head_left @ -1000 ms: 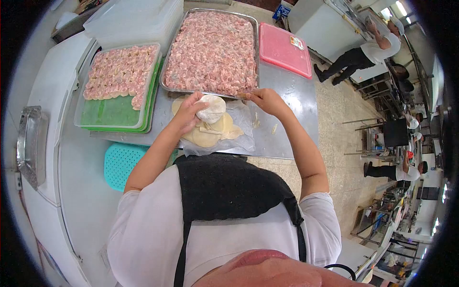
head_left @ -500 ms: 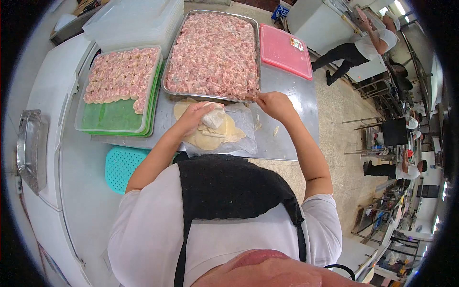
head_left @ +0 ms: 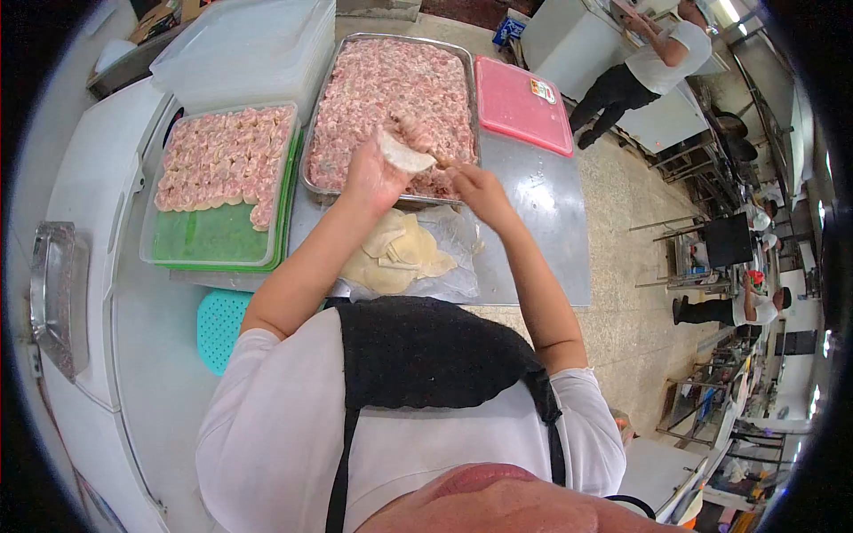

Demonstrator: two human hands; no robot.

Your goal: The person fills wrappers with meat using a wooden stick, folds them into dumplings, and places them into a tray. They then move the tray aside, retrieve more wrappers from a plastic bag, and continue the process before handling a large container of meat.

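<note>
In the head view my left hand (head_left: 370, 176) is over the near edge of a metal tray (head_left: 307, 174) full of pinkish minced meat filling (head_left: 404, 84). It grips a pale dough wrapper (head_left: 407, 157). Close beside it, my right hand (head_left: 480, 190) is closed around a thin tool (head_left: 442, 163), whose far end meets the filling and is partly hidden by the wrapper. A loose stack of round yellowish dough wrappers (head_left: 397, 253) lies on a plastic sheet (head_left: 458, 233) nearer my body.
At left, a clear-rimmed tray (head_left: 200, 235) with green beneath holds rows of filled dumplings (head_left: 222, 155). Stacked clear containers (head_left: 240, 53) stand behind it. A pink lid (head_left: 524, 105) lies at right on the steel table (head_left: 533, 240). Another person (head_left: 653, 67) stands beyond.
My left hand has gone from the wrapper stack up and forward over the filling, carrying a wrapper. The right hand has shifted left, bringing the tool toward it.
</note>
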